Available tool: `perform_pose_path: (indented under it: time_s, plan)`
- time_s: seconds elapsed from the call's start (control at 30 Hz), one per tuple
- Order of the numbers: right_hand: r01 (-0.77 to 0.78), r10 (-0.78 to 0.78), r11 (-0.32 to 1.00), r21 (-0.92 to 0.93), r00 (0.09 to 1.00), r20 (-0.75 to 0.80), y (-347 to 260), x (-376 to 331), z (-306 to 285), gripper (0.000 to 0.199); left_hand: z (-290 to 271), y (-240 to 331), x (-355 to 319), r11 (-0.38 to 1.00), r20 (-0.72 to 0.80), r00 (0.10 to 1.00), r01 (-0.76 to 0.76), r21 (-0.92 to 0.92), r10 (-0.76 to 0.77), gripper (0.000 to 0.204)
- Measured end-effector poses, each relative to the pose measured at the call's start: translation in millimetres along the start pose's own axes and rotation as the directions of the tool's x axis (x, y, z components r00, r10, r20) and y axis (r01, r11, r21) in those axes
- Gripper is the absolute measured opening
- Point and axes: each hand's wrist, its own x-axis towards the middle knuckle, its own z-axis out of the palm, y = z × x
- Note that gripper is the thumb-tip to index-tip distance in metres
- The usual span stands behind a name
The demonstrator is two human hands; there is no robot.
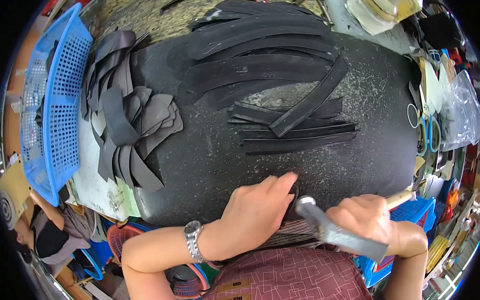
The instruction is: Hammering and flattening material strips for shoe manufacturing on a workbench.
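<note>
My left hand (253,216), with a metal watch (193,238) at the wrist, is closed at the near edge of the black work surface (197,164). Its fingers pinch a black strip (293,197), mostly hidden behind the hand. My right hand (364,218) grips a hammer (343,230) by its wooden handle (399,199). The hammer's grey metal head is raised just right of my left fingers. Beyond my hands lie several narrow black strips (298,144), one of them crossing the others diagonally. Wider curved black pieces (253,68) are heaped farther back.
Flat dark pieces (141,115) pile up at the left, beside a blue basket (67,107). Scissors (434,133) and a clear plastic bag (463,113) are on the right. A blue crate (415,211) stands below the right edge. Another person (52,223) sits at the lower left.
</note>
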Motion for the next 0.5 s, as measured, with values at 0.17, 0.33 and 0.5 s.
perform_pose_path:
  time_s: [0.17, 0.33, 0.5]
  plan:
    - [0.075, -0.089, 0.987, -0.145, 0.991, -0.095, -12.8, 18.1, 19.6, 0.018, -18.6, 1.4, -10.6, 0.968, -0.026, 1.000, -0.010, 0.251, 0.017, 0.018]
    - [0.117, -0.149, 0.964, -0.238, 0.981, -0.124, -14.7, 28.3, 19.9, 0.018, -38.9, -13.4, 5.4, 0.915, 0.192, 0.951, -0.289, 0.281, 0.242, 0.016]
    - [0.121, -0.133, 0.950, -0.288, 0.991, -0.023, -25.8, 35.8, 19.6, 0.019, -49.1, -11.4, 17.1, 0.639, 0.544, 0.725, -0.664, 0.388, 0.422, 0.021]
